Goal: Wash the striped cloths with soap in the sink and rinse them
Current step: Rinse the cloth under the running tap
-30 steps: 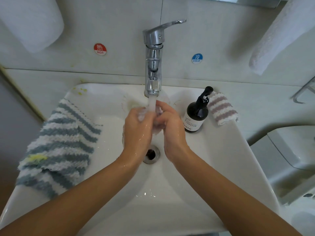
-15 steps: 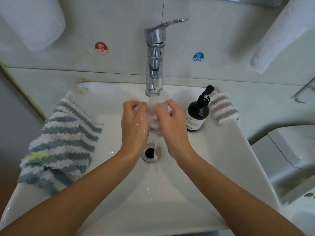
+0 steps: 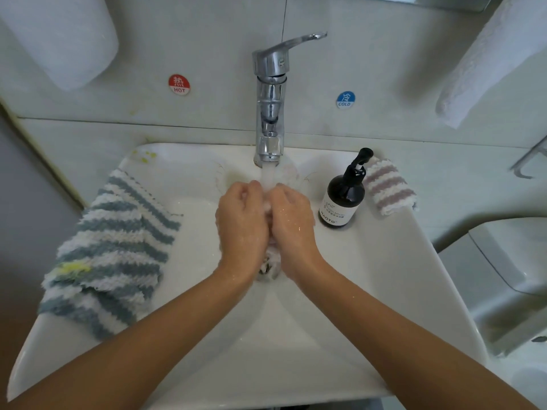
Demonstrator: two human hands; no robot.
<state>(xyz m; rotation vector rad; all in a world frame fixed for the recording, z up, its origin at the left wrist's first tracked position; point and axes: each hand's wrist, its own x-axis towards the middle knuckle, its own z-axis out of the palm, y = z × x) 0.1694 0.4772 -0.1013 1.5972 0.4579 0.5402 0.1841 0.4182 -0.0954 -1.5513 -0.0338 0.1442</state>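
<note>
My left hand [image 3: 241, 223] and my right hand [image 3: 291, 221] are pressed together over the sink [image 3: 340, 306], both gripping a small wet pale cloth [image 3: 271, 257] that is mostly hidden between them. Water runs from the chrome faucet [image 3: 270, 108] onto the cloth and my fingers. A blue-and-white striped cloth [image 3: 112, 250] with a yellow stain lies draped over the sink's left rim. A pink-and-white striped cloth [image 3: 389, 187] lies folded on the back right corner. The dark soap pump bottle [image 3: 343, 199] stands just right of my right hand.
The drain [image 3: 268, 272] shows below my wrists. White towels hang at the upper left [image 3: 59, 37] and upper right [image 3: 488, 60]. Red HOT [image 3: 179, 84] and blue COLD [image 3: 345, 100] stickers flank the faucet. A toilet [image 3: 503, 261] stands to the right.
Both hands have kept kneading the cloth under the stream, closing tighter together so less cloth shows between them.
</note>
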